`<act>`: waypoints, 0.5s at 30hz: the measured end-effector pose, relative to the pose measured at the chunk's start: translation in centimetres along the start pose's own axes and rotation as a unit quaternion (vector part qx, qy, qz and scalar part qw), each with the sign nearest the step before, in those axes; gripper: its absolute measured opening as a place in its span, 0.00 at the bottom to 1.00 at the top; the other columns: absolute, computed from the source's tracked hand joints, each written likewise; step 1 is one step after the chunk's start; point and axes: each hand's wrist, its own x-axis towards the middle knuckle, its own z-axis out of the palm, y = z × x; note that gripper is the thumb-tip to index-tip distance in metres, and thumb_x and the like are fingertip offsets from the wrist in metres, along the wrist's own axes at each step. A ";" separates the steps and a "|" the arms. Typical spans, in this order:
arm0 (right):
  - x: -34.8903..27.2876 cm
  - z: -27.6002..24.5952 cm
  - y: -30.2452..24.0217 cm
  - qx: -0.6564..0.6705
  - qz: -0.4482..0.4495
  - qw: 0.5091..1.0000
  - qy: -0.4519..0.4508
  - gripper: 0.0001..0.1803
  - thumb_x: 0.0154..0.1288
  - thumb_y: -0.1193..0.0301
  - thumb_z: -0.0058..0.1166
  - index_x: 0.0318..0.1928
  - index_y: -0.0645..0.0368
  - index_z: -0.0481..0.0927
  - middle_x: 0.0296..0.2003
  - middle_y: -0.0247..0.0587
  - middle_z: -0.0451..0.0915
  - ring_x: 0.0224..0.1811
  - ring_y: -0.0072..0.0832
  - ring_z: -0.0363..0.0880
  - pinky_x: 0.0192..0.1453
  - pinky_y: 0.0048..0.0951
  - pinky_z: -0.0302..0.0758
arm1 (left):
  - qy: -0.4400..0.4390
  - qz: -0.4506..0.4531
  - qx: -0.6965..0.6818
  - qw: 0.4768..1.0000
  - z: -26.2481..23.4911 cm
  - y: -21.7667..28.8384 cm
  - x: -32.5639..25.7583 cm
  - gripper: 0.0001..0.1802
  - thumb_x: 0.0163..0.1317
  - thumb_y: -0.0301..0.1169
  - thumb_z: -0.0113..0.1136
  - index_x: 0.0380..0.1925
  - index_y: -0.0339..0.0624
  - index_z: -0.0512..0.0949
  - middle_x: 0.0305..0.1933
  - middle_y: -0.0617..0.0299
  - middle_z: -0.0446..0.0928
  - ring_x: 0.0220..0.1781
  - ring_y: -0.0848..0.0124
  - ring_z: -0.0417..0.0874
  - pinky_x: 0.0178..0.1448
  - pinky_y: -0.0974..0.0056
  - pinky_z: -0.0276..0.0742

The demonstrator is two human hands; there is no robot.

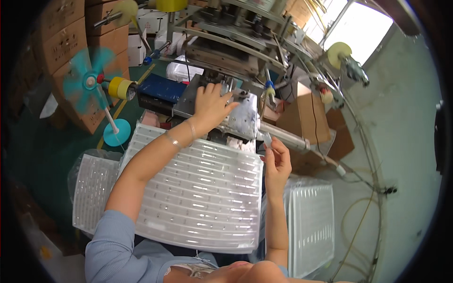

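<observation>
My left hand (pixel 211 107) reaches over the metal plate (pixel 245 113) of a press machine (pixel 226 42). Its fingers are stretched out and apart, beside the small metal fixture (pixel 227 86) on the plate; whether the fingertips touch it I cannot tell. Off the plate's right corner, my right hand (pixel 278 165) pinches a small whitish, see-through piece (pixel 267 140) upright between thumb and fingers. Below both hands lies a large translucent plastic tray (pixel 198 188) with rows of long ridged slots, which seem to hold small clear pieces.
More slotted trays stand at left (pixel 92 193) and right (pixel 311 226). A turquoise fan (pixel 90 81) is spinning at left, near stacked cardboard boxes (pixel 63 42). Beside the plate sits a blue box (pixel 160 88). An open carton (pixel 304 113) and a metal bar (pixel 285 135) are at right.
</observation>
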 end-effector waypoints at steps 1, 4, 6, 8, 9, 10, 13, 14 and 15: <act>1.5 0.6 1.1 -0.011 -0.018 1.000 -0.010 0.14 0.67 0.76 0.51 0.52 0.63 0.72 0.56 0.44 0.74 0.49 0.27 0.79 0.43 0.24 0.80 | -0.029 -0.005 0.014 0.999 1.2 -0.7 0.9 0.17 0.56 0.40 0.62 0.44 0.49 0.80 0.36 0.58 0.75 0.42 0.63 0.72 0.46 0.59 0.62; 4.8 4.2 1.1 -0.099 -0.058 0.993 0.011 0.12 0.63 0.77 0.56 0.47 0.63 0.77 0.46 0.43 0.79 0.42 0.26 0.80 0.40 0.25 0.80 | -0.026 0.013 0.000 1.000 2.5 -1.8 1.6 0.13 0.54 0.37 0.63 0.40 0.50 0.81 0.32 0.61 0.73 0.38 0.65 0.71 0.43 0.60 0.61; 6.7 6.5 2.0 -0.159 -0.126 0.979 0.002 0.13 0.62 0.76 0.57 0.47 0.63 0.77 0.43 0.44 0.81 0.41 0.28 0.81 0.40 0.26 0.79 | -0.016 0.018 -0.029 0.999 1.1 -2.4 1.3 0.14 0.53 0.33 0.63 0.41 0.50 0.81 0.32 0.65 0.74 0.36 0.66 0.72 0.43 0.61 0.63; 8.8 9.4 2.6 -0.204 -0.207 0.957 -0.014 0.12 0.61 0.75 0.58 0.45 0.61 0.78 0.41 0.44 0.81 0.38 0.33 0.81 0.39 0.29 0.78 | -0.003 -0.024 -0.122 0.992 -2.1 -3.4 -0.9 0.16 0.53 0.31 0.62 0.44 0.48 0.80 0.36 0.63 0.76 0.39 0.64 0.74 0.45 0.60 0.66; 9.7 10.8 2.6 -0.224 -0.247 0.943 -0.018 0.11 0.60 0.74 0.59 0.44 0.61 0.79 0.39 0.44 0.81 0.37 0.35 0.81 0.39 0.31 0.77 | 0.004 -0.043 -0.169 0.985 -4.0 -3.9 -2.2 0.16 0.54 0.30 0.62 0.45 0.48 0.79 0.38 0.62 0.77 0.41 0.63 0.75 0.46 0.60 0.68; 10.5 11.9 2.4 -0.258 -0.272 0.927 -0.027 0.10 0.60 0.74 0.59 0.43 0.59 0.79 0.38 0.44 0.81 0.37 0.38 0.81 0.38 0.32 0.76 | -0.021 -0.073 -0.212 0.974 -5.8 -4.4 -3.7 0.18 0.54 0.28 0.62 0.48 0.46 0.78 0.41 0.60 0.78 0.44 0.63 0.75 0.48 0.61 0.70; 12.5 14.0 3.9 -0.343 -0.249 0.905 -0.035 0.07 0.59 0.73 0.57 0.39 0.57 0.81 0.38 0.43 0.82 0.37 0.42 0.80 0.39 0.36 0.76 | -0.101 -0.196 -0.307 0.926 -10.7 -6.6 -8.7 0.19 0.55 0.23 0.61 0.48 0.43 0.77 0.45 0.56 0.78 0.48 0.61 0.77 0.51 0.60 0.74; 12.6 14.4 3.8 -0.344 -0.211 0.914 -0.032 0.08 0.59 0.72 0.58 0.40 0.57 0.82 0.39 0.44 0.82 0.39 0.41 0.81 0.42 0.36 0.76 | -0.127 -0.248 -0.327 0.903 -12.6 -7.0 -10.3 0.18 0.54 0.22 0.60 0.48 0.41 0.77 0.45 0.55 0.78 0.49 0.60 0.77 0.52 0.59 0.74; 12.5 14.2 3.6 -0.378 -0.219 0.898 -0.041 0.10 0.60 0.71 0.58 0.42 0.58 0.82 0.40 0.44 0.82 0.42 0.40 0.81 0.46 0.35 0.75 | -0.146 -0.264 -0.325 0.896 -13.9 -7.4 -11.5 0.18 0.55 0.22 0.60 0.47 0.41 0.77 0.45 0.55 0.78 0.48 0.60 0.78 0.51 0.59 0.75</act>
